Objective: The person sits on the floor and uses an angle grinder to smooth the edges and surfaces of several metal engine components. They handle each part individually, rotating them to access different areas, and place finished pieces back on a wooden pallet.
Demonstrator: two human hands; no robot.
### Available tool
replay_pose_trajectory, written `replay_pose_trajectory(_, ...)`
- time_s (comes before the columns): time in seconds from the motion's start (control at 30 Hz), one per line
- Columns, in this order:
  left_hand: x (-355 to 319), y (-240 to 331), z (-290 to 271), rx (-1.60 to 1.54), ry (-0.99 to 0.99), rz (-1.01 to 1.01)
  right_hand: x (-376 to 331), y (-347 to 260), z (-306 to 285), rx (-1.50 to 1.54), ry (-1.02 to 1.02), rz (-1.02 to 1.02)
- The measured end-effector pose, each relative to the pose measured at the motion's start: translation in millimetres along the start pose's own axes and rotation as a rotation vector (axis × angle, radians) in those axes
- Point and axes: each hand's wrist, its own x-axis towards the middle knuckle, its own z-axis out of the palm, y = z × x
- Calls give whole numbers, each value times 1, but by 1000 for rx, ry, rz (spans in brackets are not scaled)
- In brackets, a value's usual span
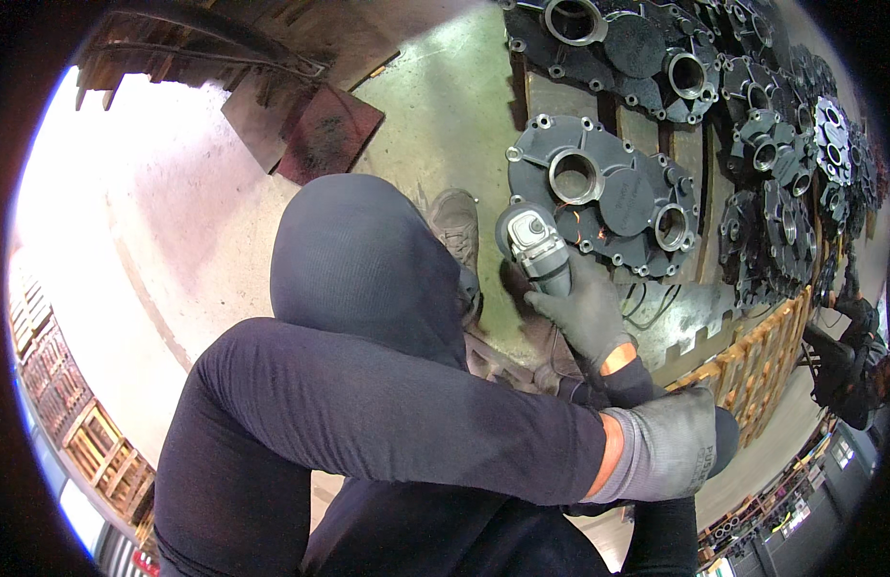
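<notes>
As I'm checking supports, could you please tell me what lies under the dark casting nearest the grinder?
Boards show past the top edge of the casting and seem to run beneath it. Its underside is covered, and the grinder hides part of its lower edge.

Right of the bent knee, the gloved right hand is held curled, while the gloved left hand is laid over the right arm, the left arm being crossed over.

The nearest casting lies at the pallet's near left corner. Other castings lie behind and to the right. The grinder is at the nearest casting's near left edge.
</notes>
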Motion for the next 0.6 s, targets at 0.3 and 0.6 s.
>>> replay_pose_trajectory(0.3, 8, -28, 18, -250, -94, 129, 0, 7, 4, -89, 40, -28)
replay_pose_trajectory(0.6, 14, -49, 33, -435, -191, 183, -3, -2, -5, -55, -9, 47)
